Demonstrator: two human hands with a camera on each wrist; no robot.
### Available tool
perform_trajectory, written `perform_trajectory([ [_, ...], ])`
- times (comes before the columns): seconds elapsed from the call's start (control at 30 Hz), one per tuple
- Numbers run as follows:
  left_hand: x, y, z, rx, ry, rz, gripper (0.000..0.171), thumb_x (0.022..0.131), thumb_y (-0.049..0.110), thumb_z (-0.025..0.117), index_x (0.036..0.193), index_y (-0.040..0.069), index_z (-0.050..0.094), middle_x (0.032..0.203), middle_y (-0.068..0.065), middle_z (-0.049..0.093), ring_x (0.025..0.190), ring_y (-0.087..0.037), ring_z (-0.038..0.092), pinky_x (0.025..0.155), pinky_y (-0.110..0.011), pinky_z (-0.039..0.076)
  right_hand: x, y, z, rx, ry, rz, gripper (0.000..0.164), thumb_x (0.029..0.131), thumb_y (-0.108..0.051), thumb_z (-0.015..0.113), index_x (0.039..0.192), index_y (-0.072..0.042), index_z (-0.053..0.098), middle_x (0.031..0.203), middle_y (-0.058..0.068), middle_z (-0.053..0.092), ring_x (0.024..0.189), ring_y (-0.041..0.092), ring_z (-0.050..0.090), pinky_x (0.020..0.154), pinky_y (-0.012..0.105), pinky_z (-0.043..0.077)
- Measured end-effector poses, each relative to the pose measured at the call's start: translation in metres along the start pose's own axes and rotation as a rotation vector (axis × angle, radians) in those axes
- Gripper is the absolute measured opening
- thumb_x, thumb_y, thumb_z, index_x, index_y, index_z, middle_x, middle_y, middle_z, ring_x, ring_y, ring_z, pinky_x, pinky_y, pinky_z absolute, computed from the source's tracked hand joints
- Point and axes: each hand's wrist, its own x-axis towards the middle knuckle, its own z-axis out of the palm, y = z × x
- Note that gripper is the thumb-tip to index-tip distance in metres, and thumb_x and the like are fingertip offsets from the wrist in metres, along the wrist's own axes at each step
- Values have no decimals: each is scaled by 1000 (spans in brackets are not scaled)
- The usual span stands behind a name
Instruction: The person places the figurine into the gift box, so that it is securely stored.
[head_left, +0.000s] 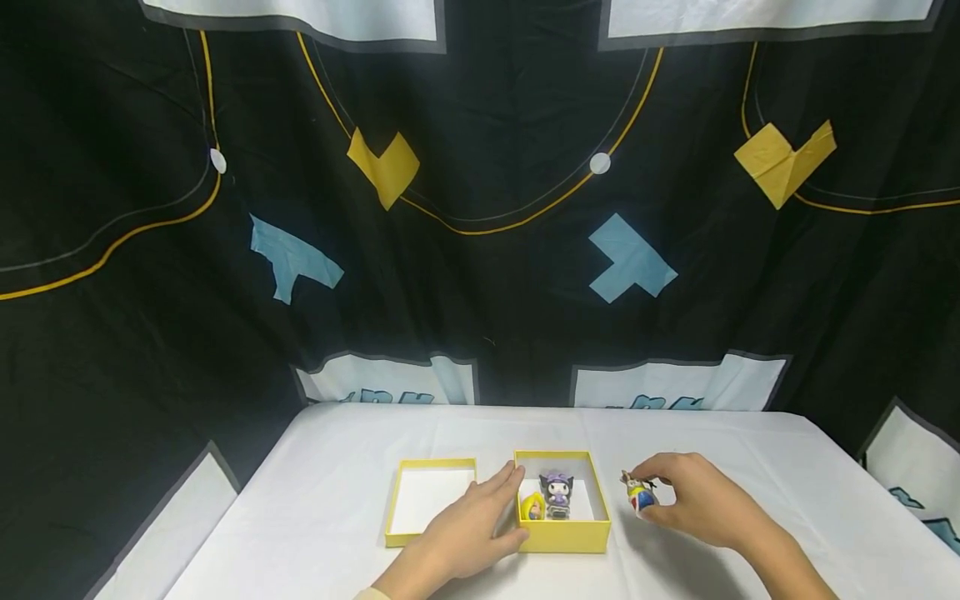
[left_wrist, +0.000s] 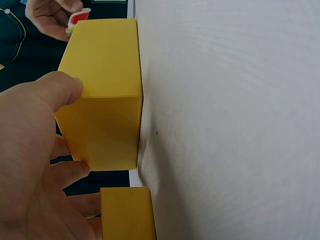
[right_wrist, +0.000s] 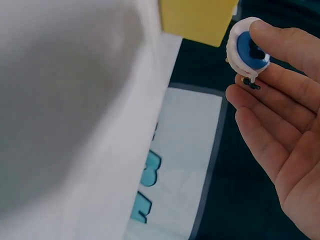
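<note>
An uncovered yellow box (head_left: 566, 537) with a white inside stands on the table. My left hand (head_left: 472, 529) lies along its left side with fingers fairly straight; in the left wrist view the thumb (left_wrist: 67, 90) touches the box near a corner. Inside the box are a black-and-purple hooded figurine (head_left: 557, 493) and a small yellow figurine (head_left: 533, 506). To the right of the box, my right hand (head_left: 697, 498) pinches a small figurine (head_left: 642, 493) in white, blue, yellow and red between thumb and fingers. Its blue and white underside shows in the right wrist view.
A shallow yellow lid (head_left: 403, 540), white inside, lies left of the box, close by the left hand. White cloth covers the table (head_left: 322, 433). A dark curtain (head_left: 480, 308) with coloured patches hangs behind the table's far edge.
</note>
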Motion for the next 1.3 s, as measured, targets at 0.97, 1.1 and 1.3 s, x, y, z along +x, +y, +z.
perform_trajectory([
  [0.97,0,-2,1,-6,21,30,77,92,49,59,152,8,33,157,-10,28,139,-26,35,109,-54,34,24,-43,22,29,-17,-107,39,71,-24,86,107,-16,75,103,-8,71,94,18,64,82,39,56],
  [1.1,0,-1,2,-16,21,30,78,93,49,59,152,7,32,157,-10,28,139,-27,35,109,-54,33,24,-43,26,8,2,-130,38,72,-22,85,108,-15,74,103,-8,71,94,16,64,82,38,56],
  [1.3,0,-2,1,-12,23,27,78,92,49,59,153,7,31,158,-10,27,139,-27,35,109,-54,33,26,-45,30,9,11,-94,39,71,-20,86,107,-14,74,105,-6,71,100,18,64,87,43,55],
])
